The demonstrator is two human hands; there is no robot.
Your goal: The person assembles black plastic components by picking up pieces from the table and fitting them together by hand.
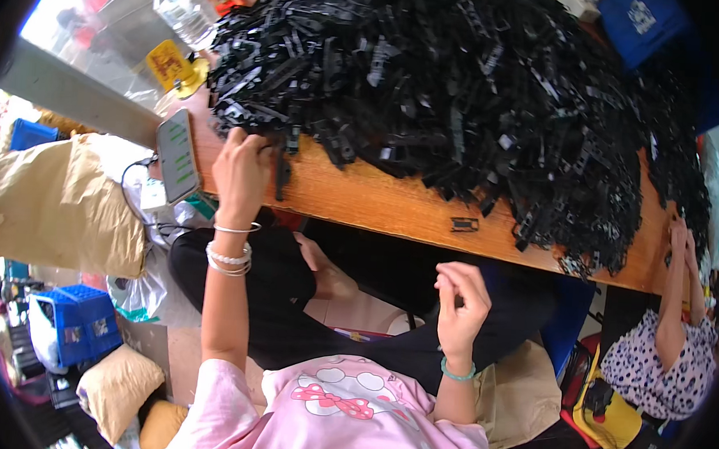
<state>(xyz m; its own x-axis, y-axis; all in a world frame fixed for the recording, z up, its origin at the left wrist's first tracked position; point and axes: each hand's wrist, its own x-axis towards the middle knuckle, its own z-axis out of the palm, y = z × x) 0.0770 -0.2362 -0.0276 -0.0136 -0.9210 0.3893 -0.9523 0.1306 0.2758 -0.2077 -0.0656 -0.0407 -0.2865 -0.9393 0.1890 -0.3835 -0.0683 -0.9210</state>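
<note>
A great heap of small black plastic strips (pixel 434 81) covers most of the wooden table (pixel 353 195). At the heap's near left edge, my left hand (pixel 243 176) has its fingers bent and closed among the pieces. What they grip is hidden. Just right of those fingers, a single dark strip (pixel 282 177) lies toward the table's front edge. My right hand (pixel 463 307) is raised over my lap, apart from the table, with thumb and fingers drawn together; anything between them is too small to tell. One loose black piece (pixel 464 224) lies near the front edge.
Left of my left hand stands a phone-like device (pixel 178 156) with a lit screen. Behind it are a yellow holder (pixel 189 77) and a clear bottle (pixel 179 8). At the far right, another person's hands (pixel 681 236) work at the heap. A brown sack (pixel 64 202) is at left.
</note>
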